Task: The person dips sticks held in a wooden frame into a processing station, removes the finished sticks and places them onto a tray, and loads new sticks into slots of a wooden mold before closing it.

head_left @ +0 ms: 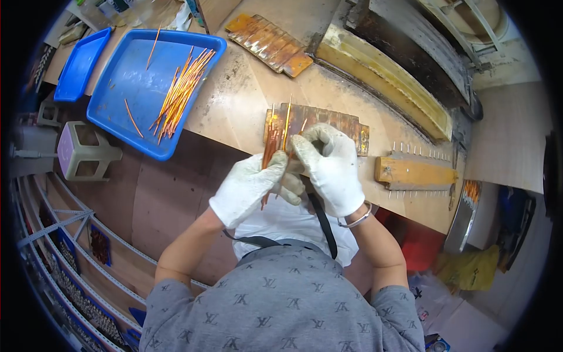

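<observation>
A bundle of thin copper-coloured rods point(271, 148) is held in my left hand point(252, 185), which wears a white glove and has its fingers closed round it. My right hand point(329, 167), also gloved, is close on the right with thumb and fingers pinched together; a short rod tip shows above them, and its lower part is hidden. One longer rod point(287, 123) stands upright between the hands. Behind them a stained ridged block point(346, 124) lies on the wooden table point(226, 117). More orange rods point(185, 94) lie in a blue tray point(123, 76).
A second ridged block point(272, 44) lies farther back. At the right is a yellow-brown block with pins point(416, 171). A long yellow trough point(381, 76) runs along the back right. A smaller blue tray point(82, 64), a stool point(85, 152) and shelving point(76, 234) are at left.
</observation>
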Tool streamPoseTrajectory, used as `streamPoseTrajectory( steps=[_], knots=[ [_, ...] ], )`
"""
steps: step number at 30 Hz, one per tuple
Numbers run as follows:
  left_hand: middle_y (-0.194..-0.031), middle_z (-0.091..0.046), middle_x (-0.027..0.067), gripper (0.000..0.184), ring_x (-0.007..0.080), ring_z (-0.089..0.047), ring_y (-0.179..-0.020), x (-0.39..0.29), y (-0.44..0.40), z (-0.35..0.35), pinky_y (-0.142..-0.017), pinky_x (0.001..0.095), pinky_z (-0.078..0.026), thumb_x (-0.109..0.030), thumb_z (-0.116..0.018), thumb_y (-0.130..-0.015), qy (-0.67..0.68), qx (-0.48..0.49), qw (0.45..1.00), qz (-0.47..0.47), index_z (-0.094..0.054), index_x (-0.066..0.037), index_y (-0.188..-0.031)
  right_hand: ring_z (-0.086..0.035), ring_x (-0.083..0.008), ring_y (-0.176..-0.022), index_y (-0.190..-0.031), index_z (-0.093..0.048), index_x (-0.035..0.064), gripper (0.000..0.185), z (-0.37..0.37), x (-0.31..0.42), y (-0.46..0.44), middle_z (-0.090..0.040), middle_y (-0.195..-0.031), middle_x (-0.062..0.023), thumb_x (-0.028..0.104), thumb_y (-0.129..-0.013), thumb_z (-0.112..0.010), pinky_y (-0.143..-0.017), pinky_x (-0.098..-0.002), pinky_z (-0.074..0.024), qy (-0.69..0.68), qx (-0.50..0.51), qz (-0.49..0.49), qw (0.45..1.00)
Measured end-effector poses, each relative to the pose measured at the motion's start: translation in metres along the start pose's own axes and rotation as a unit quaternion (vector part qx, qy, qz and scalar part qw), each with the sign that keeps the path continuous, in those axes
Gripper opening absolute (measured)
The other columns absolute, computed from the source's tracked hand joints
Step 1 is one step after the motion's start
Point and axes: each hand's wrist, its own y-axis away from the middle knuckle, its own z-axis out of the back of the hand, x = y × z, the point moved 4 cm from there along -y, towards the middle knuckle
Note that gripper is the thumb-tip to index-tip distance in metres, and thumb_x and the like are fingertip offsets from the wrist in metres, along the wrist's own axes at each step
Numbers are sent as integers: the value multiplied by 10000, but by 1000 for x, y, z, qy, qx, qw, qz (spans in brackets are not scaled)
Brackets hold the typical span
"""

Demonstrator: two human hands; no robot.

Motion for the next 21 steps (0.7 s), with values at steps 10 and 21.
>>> streamPoseTrajectory(
  steps=[10,21],
  knots=[
    [-619,-583,100,323,140,-556,-498,8,-1,5,-464,219,-438,-276,-497,-892,-44,-29,998,39,-523,45,-923,-481,-80,-558,-722,-558,-9,135,-2,-2,2,-556,-644,-44,107,-778,-598,-512,-236,-401,-49,37,-64,996],
    [-808,-587,182,326,195,-600,-606,11,13,31,-521,286,-517,-252,-420,-920,-27,-66,997,36,-488,65,-902,-539,-176,-515,-694,-595,-20,273,26,-16,-55,-547,-553,-117,244,-762,-593,-507,-308,-426,166,29,-28,985]
  ],
)
